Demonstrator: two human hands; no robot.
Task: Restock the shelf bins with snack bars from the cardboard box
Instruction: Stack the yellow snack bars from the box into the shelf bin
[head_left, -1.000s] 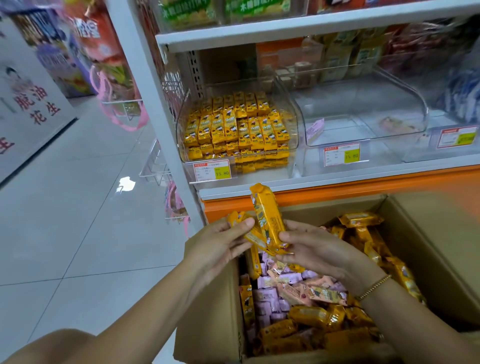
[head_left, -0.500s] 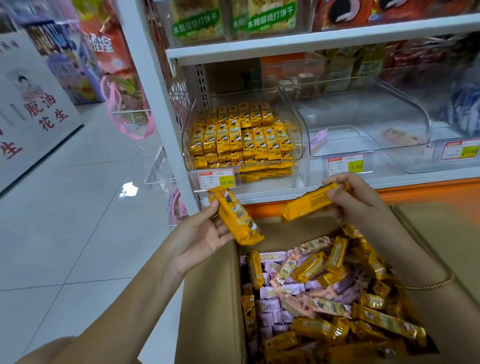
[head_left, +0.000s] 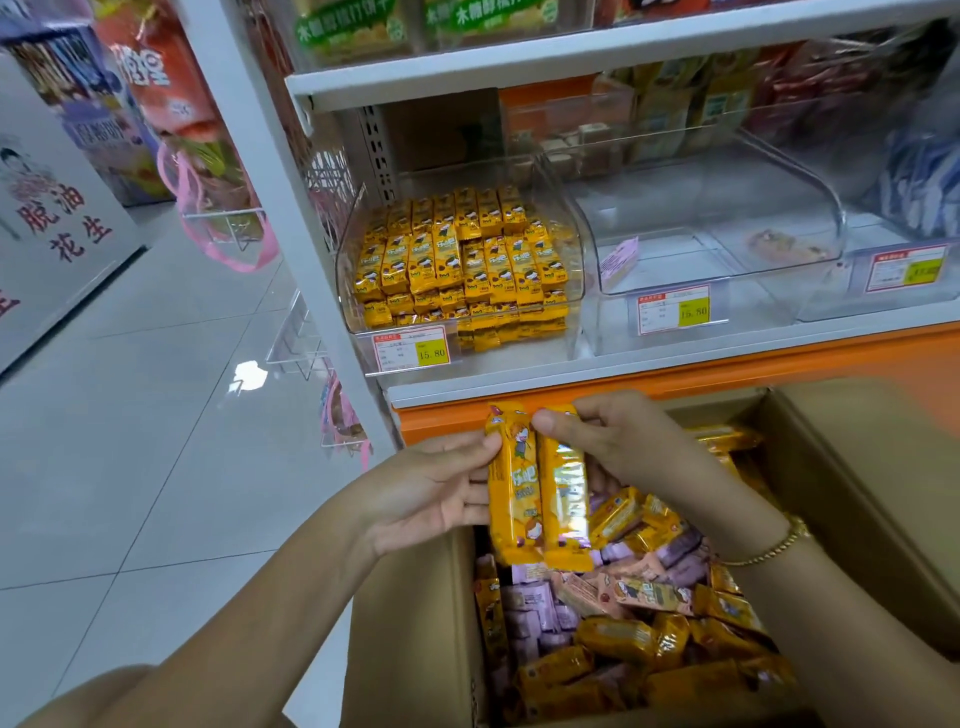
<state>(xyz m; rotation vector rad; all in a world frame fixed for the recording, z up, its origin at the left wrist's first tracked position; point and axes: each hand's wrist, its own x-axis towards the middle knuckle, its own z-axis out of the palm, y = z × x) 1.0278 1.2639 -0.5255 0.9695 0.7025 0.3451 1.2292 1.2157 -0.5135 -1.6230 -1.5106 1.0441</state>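
Note:
Two yellow snack bars stand side by side above the open cardboard box (head_left: 415, 634). My left hand (head_left: 431, 488) holds the left bar (head_left: 511, 493) from its left side. My right hand (head_left: 608, 441) pinches the top of the right bar (head_left: 563, 499), thumb in front. Several more yellow, pink and purple wrapped bars (head_left: 623, 623) fill the box below. On the shelf above, a clear bin (head_left: 353, 270) holds neat rows of the same yellow bars (head_left: 462, 260).
A second clear bin (head_left: 727, 244), to the right of the yellow one, holds almost nothing. Price tags (head_left: 410, 348) hang on the bin fronts. A white shelf upright (head_left: 291, 218) and hanging bags (head_left: 218, 208) stand left, with tiled floor (head_left: 130, 441) beyond.
My two hands, each with one yellow bar, came back together. The bars now stand upright side by side over the box, lower than half a second ago.

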